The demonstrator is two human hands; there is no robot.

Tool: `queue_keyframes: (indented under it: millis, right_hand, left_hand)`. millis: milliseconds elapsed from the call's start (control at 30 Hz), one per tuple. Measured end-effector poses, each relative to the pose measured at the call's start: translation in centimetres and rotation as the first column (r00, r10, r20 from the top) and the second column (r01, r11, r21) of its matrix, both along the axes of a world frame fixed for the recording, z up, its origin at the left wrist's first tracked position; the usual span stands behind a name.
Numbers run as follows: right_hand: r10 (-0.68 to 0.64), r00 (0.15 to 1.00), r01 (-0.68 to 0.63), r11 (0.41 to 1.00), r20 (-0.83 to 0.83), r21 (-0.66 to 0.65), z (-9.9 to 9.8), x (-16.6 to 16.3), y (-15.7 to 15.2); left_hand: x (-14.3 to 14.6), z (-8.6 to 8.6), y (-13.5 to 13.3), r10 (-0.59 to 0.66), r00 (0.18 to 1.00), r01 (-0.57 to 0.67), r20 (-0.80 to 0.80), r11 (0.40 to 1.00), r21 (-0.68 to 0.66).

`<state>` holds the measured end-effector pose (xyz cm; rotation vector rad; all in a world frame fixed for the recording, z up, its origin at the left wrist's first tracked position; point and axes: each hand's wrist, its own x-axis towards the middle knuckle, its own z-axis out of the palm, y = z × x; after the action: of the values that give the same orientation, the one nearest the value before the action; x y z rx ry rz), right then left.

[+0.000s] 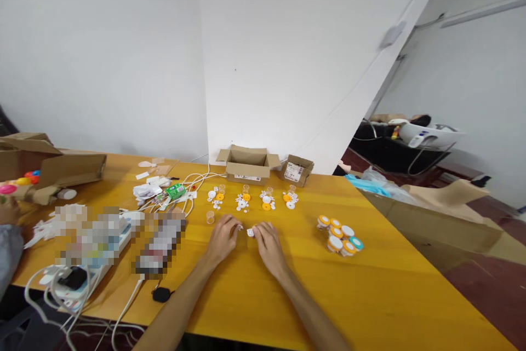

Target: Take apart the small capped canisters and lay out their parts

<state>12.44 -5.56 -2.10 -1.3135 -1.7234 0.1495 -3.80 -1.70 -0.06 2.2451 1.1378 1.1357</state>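
My left hand (223, 237) is pinched over the table's middle, a small white piece (240, 227) showing at its fingertips. Close by on the right, my right hand (269, 244) grips another small white plastic piece (250, 232) with dark holes or marks. A narrow gap separates the two pieces; their exact kind is too small to make out. Beyond both hands lie several small groups of white and orange round parts, among them a white disc (241, 204) and an orange ring (267, 207). A clear short cylinder (210, 217) stands left of my left hand.
An open cardboard box (247, 171) and a smaller box (296, 171) stand against the wall. Round containers with orange and teal rims (336, 244) cluster right. Leftward are a phone-like device (161, 244), a power strip (119, 241), cables and another person's sleeve (9, 252).
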Motion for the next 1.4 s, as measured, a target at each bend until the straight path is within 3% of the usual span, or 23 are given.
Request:
queue_keyframes:
  millis: [200,467,567,633,700,767,867,967,1100,1400]
  right_hand:
    - [-0.02,0.997,0.02,1.0,0.076,0.0,-0.4,0.0,0.0]
    - [0.02,0.999,-0.022,0.998,-0.027,-0.056,-0.2,0.2,-0.2]
    - [0.03,0.993,-0.036,0.998,-0.116,-0.053,-0.2,0.2,-0.1]
    - [0.034,0.979,-0.045,0.998,-0.2,-0.051,-0.1,0.3,-0.1]
    - [0.035,0.956,-0.053,0.997,-0.291,-0.053,0.1,0.3,-0.1]
    - [0.033,0.93,-0.059,0.997,-0.365,-0.058,0.3,0.3,-0.2]
    - [0.043,0.9,-0.079,0.995,-0.435,-0.064,0.7,0.3,-0.2]
    - [0.069,0.884,-0.116,0.991,-0.463,-0.073,0.8,0.2,-0.2]
    - [0.088,0.893,-0.137,0.987,-0.442,-0.08,0.6,0.2,-0.1]
    - [0.064,0.98,-0.075,0.996,-0.186,-0.053,0.3,0.3,-0.2]
  left_hand:
    - [-1.2,-0.2,0.6,0.229,0.91,-0.156,-0.346,0.962,0.226]
    - [-1.7,-0.7,0.7,0.374,0.829,-0.274,-0.415,0.92,0.281]
    - [-1.6,-0.6,0.7,0.362,0.874,-0.287,-0.325,0.922,0.259]
    - [-1.2,-0.4,0.5,0.278,0.937,-0.238,-0.21,0.951,0.199]
    - [-0.5,-0.1,0.1,0.128,0.99,-0.123,-0.053,0.988,0.094]
    - [0.4,0.0,-0.4,-0.029,0.992,0.037,0.126,0.997,-0.063]
    - [1.6,-0.1,-0.9,-0.16,0.922,0.265,0.352,0.924,-0.274]
    - [2.0,-0.3,-0.9,-0.143,0.865,0.335,0.482,0.879,-0.34]
    - [1.9,-0.3,-0.7,-0.108,0.842,0.335,0.529,0.874,-0.354]
    - [1.9,0.2,-1.1,-0.126,0.824,0.387,0.553,0.837,-0.387]
